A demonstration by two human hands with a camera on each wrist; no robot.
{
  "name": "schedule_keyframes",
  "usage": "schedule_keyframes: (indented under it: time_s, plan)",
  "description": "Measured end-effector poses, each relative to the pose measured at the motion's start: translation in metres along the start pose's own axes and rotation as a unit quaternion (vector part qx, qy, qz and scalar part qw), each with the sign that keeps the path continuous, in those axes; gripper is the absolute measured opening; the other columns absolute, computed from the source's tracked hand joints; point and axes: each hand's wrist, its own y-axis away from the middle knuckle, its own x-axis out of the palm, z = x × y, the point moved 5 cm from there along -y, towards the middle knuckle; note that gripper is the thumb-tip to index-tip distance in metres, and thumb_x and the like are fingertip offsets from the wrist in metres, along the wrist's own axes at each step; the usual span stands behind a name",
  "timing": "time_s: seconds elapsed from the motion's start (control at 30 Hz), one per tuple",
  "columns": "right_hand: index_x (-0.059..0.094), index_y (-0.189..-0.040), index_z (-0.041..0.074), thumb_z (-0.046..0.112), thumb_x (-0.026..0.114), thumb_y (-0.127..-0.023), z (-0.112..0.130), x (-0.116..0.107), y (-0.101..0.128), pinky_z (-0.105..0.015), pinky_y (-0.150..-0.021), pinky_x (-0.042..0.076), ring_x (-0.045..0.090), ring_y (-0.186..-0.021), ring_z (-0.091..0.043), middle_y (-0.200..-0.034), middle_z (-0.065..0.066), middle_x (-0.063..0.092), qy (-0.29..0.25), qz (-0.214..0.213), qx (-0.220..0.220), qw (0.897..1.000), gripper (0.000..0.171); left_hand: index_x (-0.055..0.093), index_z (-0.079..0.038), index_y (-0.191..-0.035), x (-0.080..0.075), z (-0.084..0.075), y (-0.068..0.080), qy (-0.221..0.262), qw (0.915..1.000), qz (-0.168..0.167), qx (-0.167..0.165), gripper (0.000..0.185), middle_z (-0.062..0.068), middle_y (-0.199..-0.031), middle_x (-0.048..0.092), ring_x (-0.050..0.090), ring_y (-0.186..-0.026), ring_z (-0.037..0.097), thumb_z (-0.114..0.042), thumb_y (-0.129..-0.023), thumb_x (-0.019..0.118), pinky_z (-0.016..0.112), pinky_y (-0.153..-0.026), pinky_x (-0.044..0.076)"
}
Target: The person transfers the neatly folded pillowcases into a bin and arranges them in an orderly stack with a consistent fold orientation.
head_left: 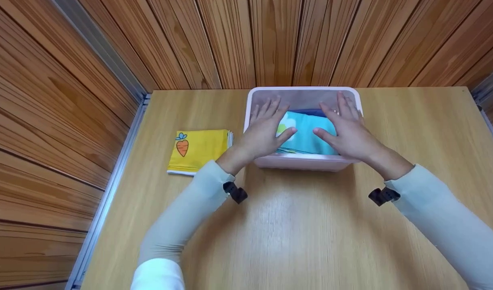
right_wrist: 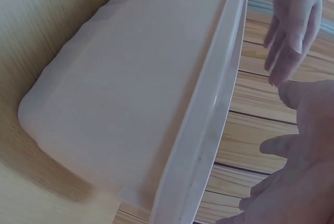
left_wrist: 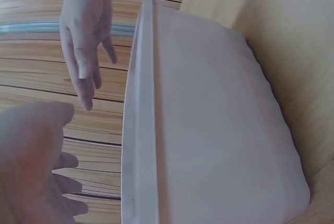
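A pale pink plastic bin (head_left: 304, 162) stands at the back of the table. Inside it lies a folded turquoise cloth (head_left: 306, 135) with a white and green print, and something dark blue shows behind that cloth. My left hand (head_left: 266, 131) hovers over the bin's left side, fingers spread and holding nothing. Over the right side is my right hand (head_left: 347, 131), likewise spread and bare. Both wrist views look at the bin's outer wall (left_wrist: 209, 114), with the hands above its rim (right_wrist: 201, 114).
A folded yellow cloth (head_left: 202, 149) with a carrot print lies on the table left of the bin, partly behind the left wrist. Wood-plank walls (head_left: 270, 44) rise behind and to the left. A metal rail (head_left: 113, 189) runs along the table's left edge.
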Motion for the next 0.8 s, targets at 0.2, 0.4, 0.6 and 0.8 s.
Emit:
schedule_keyframes:
  time_s: [0.2,0.4,0.6,0.8]
  plan:
    - [0.015,-0.164,0.014,0.055,0.047,-0.103,0.005,0.006,0.003,-0.071,-0.110,-0.020,-0.020,-0.150,-0.047,-0.167,-0.022,-0.017,0.040,0.010,-0.014,0.999,0.081,0.007,-0.020,-0.165,0.002,-0.003,0.004,-0.055,0.9985,0.007,0.007,0.083,0.008,-0.171,-0.005,-0.012,-0.155,0.032,-0.068,-0.101,0.029,0.061,-0.118,-0.016]
    - [0.013,-0.165,0.016,0.062,0.042,-0.102,0.005,0.012,0.003,-0.073,-0.108,-0.021,-0.025,-0.148,-0.049,-0.166,-0.022,-0.021,0.061,0.026,-0.012,0.998,0.083,-0.003,-0.024,-0.164,0.006,0.000,0.007,-0.083,0.9963,0.020,0.004,0.085,0.004,-0.169,-0.019,-0.023,-0.152,0.033,-0.072,-0.099,0.023,0.064,-0.111,-0.026]
    - [0.010,-0.165,0.019,0.066,0.038,-0.101,0.008,0.018,0.002,-0.072,-0.108,-0.022,-0.025,-0.148,-0.048,-0.166,-0.021,-0.022,0.068,0.040,-0.009,0.997,0.084,-0.005,-0.025,-0.164,0.008,0.007,0.011,-0.086,0.9957,0.033,-0.003,0.085,0.005,-0.169,-0.019,-0.023,-0.152,0.036,-0.072,-0.099,0.023,0.066,-0.109,-0.026]
    - [0.011,-0.165,0.019,0.068,0.036,-0.100,0.016,0.020,0.000,-0.072,-0.109,-0.022,-0.024,-0.149,-0.046,-0.167,-0.019,-0.021,0.067,0.044,-0.011,0.997,0.085,-0.001,-0.023,-0.165,0.004,0.017,0.016,-0.076,0.9965,0.028,-0.021,0.087,0.005,-0.169,-0.016,-0.022,-0.153,0.036,-0.073,-0.098,0.025,0.066,-0.109,-0.026]
